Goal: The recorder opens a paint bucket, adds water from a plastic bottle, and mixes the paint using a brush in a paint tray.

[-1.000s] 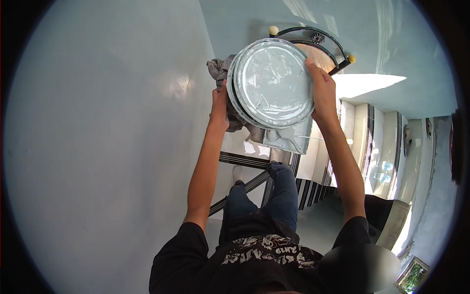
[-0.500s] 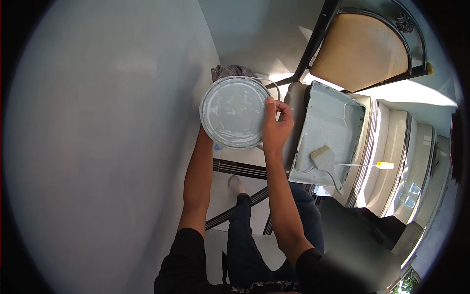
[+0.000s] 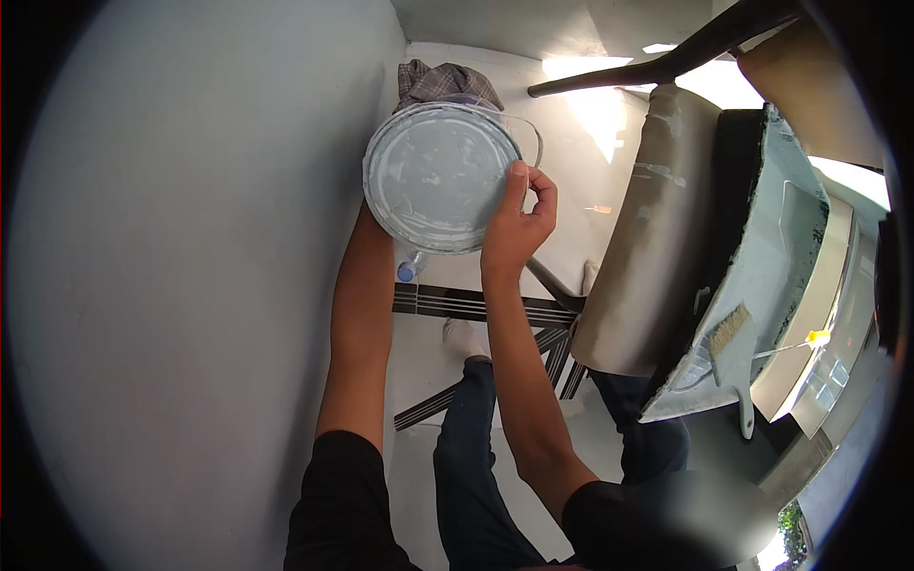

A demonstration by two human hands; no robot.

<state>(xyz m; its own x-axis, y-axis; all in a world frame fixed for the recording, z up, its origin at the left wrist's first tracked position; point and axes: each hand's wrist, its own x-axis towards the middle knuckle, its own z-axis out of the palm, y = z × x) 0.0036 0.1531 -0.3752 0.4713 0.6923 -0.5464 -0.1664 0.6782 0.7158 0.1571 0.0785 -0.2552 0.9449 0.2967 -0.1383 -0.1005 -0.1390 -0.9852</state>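
Observation:
A paint bucket with a round, paint-streaked lid [image 3: 438, 176] is near the left wall. My right hand [image 3: 516, 224] curls its thumb and fingers on the lid's right rim, beside the wire handle [image 3: 538, 143]. My left forearm [image 3: 357, 305] runs up behind the bucket's left side; that hand is hidden. A checked cloth [image 3: 443, 84] shows beyond the bucket, and a clear bottle with a blue cap [image 3: 407, 270] below it.
At right stands a chair's padded seat [image 3: 628, 238] bearing a paint tray [image 3: 776, 200] with a brush [image 3: 728, 347] and a yellow-handled tool [image 3: 817, 338]. Its dark metal frame [image 3: 666, 68] reaches leftward. Pale steps [image 3: 824, 285] lie beyond; a smooth wall [image 3: 190, 238] fills the left.
The round lid has moved down and left off the tray, then slightly up. My left hand has gone out of sight behind it. The chair and tray have shifted right in view.

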